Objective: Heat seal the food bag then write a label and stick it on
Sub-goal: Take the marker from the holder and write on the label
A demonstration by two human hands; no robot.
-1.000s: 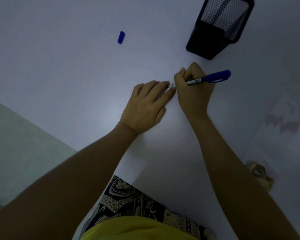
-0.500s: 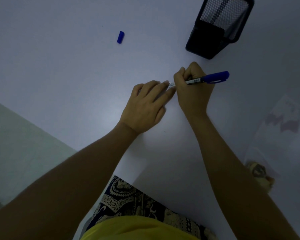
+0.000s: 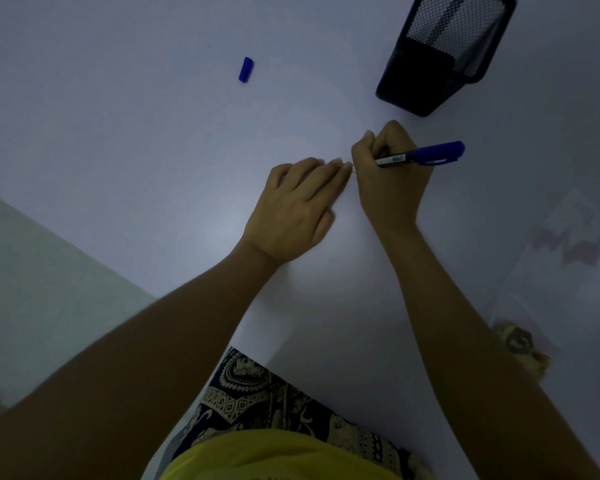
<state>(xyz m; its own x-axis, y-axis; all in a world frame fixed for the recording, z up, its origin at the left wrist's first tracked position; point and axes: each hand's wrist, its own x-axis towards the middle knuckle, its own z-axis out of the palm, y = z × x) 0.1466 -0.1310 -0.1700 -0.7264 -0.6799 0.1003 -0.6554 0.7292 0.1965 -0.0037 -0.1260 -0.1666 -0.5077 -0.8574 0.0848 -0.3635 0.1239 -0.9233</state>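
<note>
Head view, dim light. Right hand sits just above frame center, fingers curled tight round a blue marker; the marker's blue back end sticks out to the right of the fist, tip end hidden under the fingers. Left hand lies just left of it, palm down, fingers straight and together, tips pressing the table right against the right hand's knuckles. A tiny pale sliver shows between the two hands, the label; it's mostly covered, can't tell what's on it. Blue marker cap lies alone in the upper left-center of the frame, well apart from both hands. Black mesh pen holder stands at the upper right, near the right hand but not touching. Food bag, clear plastic with a faint print, lies flat at the right edge, well apart from the hands; brownish contents bunch at its lower end. Can't tell whether its seam is sealed. Yellow shirt and patterned fabric at bottom center.
</note>
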